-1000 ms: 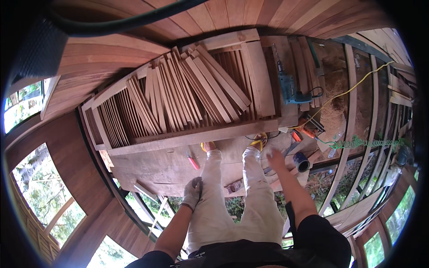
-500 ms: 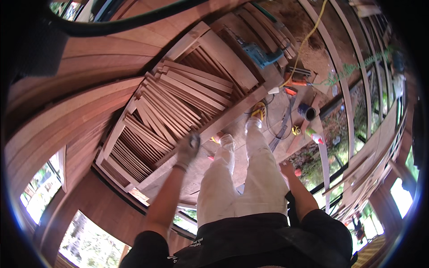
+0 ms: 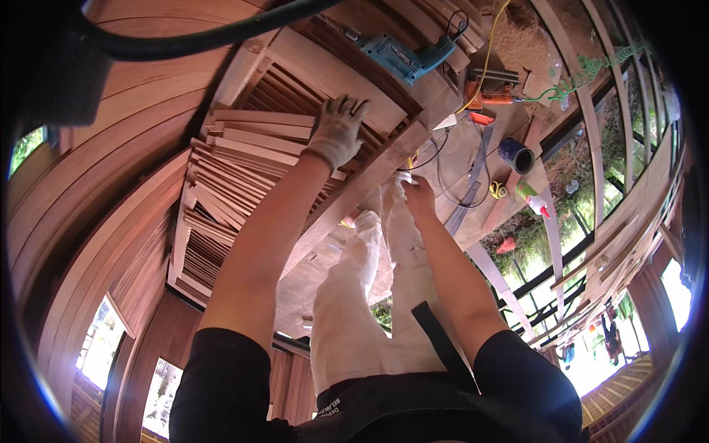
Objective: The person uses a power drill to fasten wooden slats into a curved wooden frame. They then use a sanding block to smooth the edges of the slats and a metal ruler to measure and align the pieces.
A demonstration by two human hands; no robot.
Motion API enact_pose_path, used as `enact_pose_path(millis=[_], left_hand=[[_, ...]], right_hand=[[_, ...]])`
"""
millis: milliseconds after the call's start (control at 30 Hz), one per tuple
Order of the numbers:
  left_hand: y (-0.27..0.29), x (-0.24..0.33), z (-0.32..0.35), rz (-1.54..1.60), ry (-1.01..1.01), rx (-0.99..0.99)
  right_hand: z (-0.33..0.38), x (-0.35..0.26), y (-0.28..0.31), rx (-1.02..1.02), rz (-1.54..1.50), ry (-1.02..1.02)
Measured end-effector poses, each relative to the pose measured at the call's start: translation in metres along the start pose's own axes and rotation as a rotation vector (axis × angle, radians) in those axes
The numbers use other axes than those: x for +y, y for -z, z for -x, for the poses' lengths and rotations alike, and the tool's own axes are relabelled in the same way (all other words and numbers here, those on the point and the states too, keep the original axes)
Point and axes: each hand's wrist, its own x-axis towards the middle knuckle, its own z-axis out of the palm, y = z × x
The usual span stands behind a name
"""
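My left hand [image 3: 338, 129], in a pale work glove, is stretched out ahead of me with its fingers spread and laid flat on the wooden slats [image 3: 244, 159] that fill the big slatted frame [image 3: 329, 74] lying on the floor. The slats lie loose and overlapping, fanned at slightly different angles from the near end of the frame up to where my palm rests, so the ones I want are directly under and just to the left of that hand, touching the glove. To do this well, I judge that I should keep the palm flat and press evenly, sliding or squaring one slat at a time against the frame's cross rail rather than shoving the whole fan, since a push on the pile would likely skew its neighbours. I'd also keep my weight back over my legs, because I am leaning far forward. My right hand [image 3: 418, 198] is bare and sits low by my knee on my light trousers [image 3: 369, 295]; its fingers look curled, but I cannot tell whether they pinch anything. Well beyond the frame lie a blue power drill [image 3: 402, 55], an orange tool [image 3: 484, 94], a dark roll of tape [image 3: 515, 155] and a glue bottle [image 3: 533, 198], all apart from both hands.
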Motion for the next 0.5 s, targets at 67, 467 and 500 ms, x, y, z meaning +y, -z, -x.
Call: enact_pose_path(millis=[67,467,500], left_hand=[[-0.021,0.016,-0.05,-0.156,-0.079,-0.026],[-0.017,0.038,-0.13,-0.437,-0.225,-0.362],[-0.017,0.038,-0.131,-0.435,-0.23,-0.359]], right_hand=[[-0.042,0.018,-0.019,0.093,-0.017,0.034],[-0.078,-0.025,-0.052,0.17,-0.237,0.066],[-0.078,-0.025,-0.051,0.165,-0.232,0.058]])
